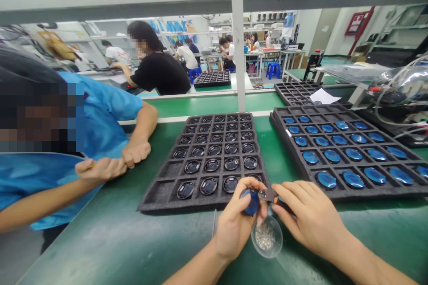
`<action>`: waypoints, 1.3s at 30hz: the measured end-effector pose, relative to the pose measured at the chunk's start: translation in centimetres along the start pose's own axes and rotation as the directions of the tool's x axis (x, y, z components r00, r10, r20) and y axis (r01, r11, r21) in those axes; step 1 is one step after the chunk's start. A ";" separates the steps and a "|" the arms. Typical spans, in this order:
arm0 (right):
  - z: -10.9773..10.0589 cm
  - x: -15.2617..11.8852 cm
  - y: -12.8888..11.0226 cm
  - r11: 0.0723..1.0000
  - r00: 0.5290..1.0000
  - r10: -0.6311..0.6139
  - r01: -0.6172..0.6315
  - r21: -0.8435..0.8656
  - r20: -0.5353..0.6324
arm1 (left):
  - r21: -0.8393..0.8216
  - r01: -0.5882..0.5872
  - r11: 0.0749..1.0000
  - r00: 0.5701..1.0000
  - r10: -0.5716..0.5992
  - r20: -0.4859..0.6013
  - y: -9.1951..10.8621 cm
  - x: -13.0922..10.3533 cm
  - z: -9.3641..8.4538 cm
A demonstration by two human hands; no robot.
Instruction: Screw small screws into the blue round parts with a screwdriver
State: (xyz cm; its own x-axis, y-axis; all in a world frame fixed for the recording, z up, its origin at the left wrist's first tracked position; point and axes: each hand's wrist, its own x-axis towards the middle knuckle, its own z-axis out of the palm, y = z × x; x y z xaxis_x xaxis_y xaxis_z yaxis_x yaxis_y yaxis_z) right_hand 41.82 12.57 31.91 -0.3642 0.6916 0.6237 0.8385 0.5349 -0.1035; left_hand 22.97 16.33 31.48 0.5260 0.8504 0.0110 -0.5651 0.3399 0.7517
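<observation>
Blue disc point(251, 201) pinched in left hand point(234, 222), small tool point(272, 196) gripped by right hand point(309, 218) — best kept steady over the clear dish point(266, 237) at the worktop's near edge.

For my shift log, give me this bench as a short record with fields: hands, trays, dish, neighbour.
left hand: left hand holds a blue round part
right hand: right hand holds a small dark tool against it
dish: clear dish of tiny bits, below both hands
trays: middle tray of dark parts; right tray of blue parts
neighbour: person in blue, hands together
</observation>
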 end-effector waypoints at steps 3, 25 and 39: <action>0.0 -0.1 -0.1 1.000 1.000 -0.003 0.003 -0.006 0.008 | 0.143 -0.063 0.988 0.997 0.070 -0.045 -0.4 0.0 0.0; 0.3 -0.2 -0.6 0.997 0.999 -0.048 0.049 -0.054 0.023 | 0.262 -0.018 0.965 0.985 0.061 -0.159 -0.9 -0.6 0.5; 0.5 -0.3 -0.5 0.995 0.998 -0.056 0.059 -0.077 0.038 | 0.306 -0.001 0.952 0.984 0.055 -0.167 -0.9 -0.8 0.6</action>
State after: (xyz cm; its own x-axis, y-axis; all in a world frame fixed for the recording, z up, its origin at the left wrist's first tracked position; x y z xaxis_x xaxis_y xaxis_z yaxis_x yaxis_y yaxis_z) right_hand 41.32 12.38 31.41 -0.4257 0.6788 0.5983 0.8444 0.5356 -0.0070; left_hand 23.51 15.11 31.21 0.3808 0.9228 -0.0584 -0.3441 0.2000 0.9174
